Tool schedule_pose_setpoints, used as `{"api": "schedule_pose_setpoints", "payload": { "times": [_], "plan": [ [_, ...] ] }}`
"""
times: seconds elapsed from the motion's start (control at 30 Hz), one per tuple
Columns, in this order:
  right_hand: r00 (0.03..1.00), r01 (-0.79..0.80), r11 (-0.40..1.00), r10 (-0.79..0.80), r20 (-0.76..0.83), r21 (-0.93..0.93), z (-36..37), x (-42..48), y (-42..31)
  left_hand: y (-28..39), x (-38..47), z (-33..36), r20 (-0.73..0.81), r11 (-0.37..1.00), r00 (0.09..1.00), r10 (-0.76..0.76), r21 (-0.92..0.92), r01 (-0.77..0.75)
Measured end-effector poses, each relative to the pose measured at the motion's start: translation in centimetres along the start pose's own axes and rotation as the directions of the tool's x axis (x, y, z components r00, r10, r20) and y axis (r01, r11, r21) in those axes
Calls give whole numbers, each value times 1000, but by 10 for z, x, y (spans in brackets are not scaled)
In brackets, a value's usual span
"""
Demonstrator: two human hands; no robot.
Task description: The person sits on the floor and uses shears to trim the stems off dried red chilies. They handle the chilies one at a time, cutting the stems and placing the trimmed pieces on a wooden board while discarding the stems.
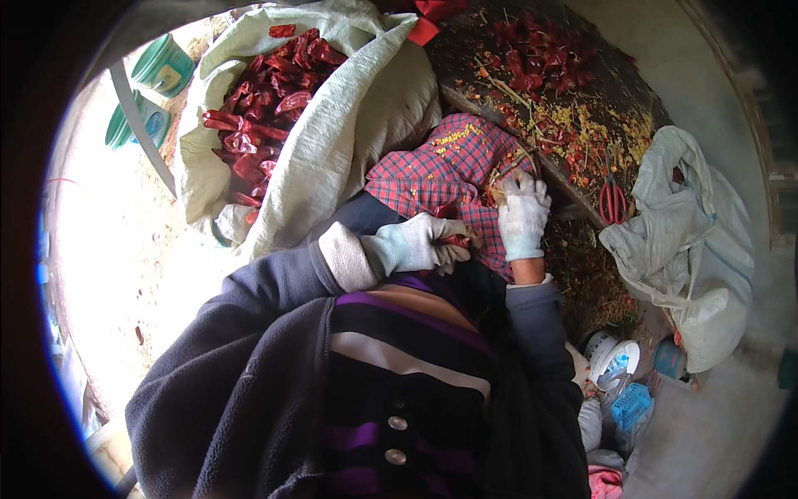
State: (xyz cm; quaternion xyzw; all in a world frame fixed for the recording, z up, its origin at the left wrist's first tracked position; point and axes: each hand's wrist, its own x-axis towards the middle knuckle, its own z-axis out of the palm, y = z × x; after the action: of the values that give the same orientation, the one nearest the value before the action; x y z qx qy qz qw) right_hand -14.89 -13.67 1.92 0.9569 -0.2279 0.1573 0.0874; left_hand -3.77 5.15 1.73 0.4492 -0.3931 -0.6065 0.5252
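My left hand (414, 243), in a pale knit work glove, is closed around a dried red chili pepper (456, 240) over my lap. My right hand (523, 215), gloved alike, rests with bent fingers at the right side of a red plaid cloth (414, 178) spread across my lap. Stems and chili bits lie by its fingertips, and whether it grips any of them is hidden. Yellow seeds are scattered on the cloth. Ahead on the left, a white woven sack (330, 143) gapes around many whole dried red chilies (274, 106).
Beyond the cloth, a dark tabletop (455, 59) carries a heap of chilies (542, 56), loose seeds (567, 125) and stems. Red-handled scissors (613, 203) lie at its near edge. Another white sack (679, 249) stands right. Green tubs (163, 65) sit far left; a white bucket (614, 362) lies lower right.
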Motion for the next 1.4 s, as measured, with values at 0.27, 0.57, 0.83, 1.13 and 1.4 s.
{"api": "schedule_pose_setpoints", "payload": {
  "times": [0.27, 0.57, 0.83, 1.13, 1.4],
  "plan": [
    [805, -438, 166, 510, 303, 883, -37, -24, -8, -1, -2, -12, -96, 821, 981, -168, -565, 85],
    [958, -255, 473, 241, 154, 843, -67, -23, -35, -1, -11, -14, 256, 882, 962, -93, -427, 199],
    [967, 205, 871, -250, 44, 446, -17, -5, -65, -7, -11, 6, 319, 999, 947, 25, 21, -34],
    [930, -305, 191, 272, 248, 933, -20, -7, -18, -31, -8, -22, 345, 651, 936, -68, -695, 303],
    [969, -246, 164, 69, 238, 955, -59, -11, -35, -17, -12, -19, 30, 601, 990, -141, -792, 110]
  ]
}}
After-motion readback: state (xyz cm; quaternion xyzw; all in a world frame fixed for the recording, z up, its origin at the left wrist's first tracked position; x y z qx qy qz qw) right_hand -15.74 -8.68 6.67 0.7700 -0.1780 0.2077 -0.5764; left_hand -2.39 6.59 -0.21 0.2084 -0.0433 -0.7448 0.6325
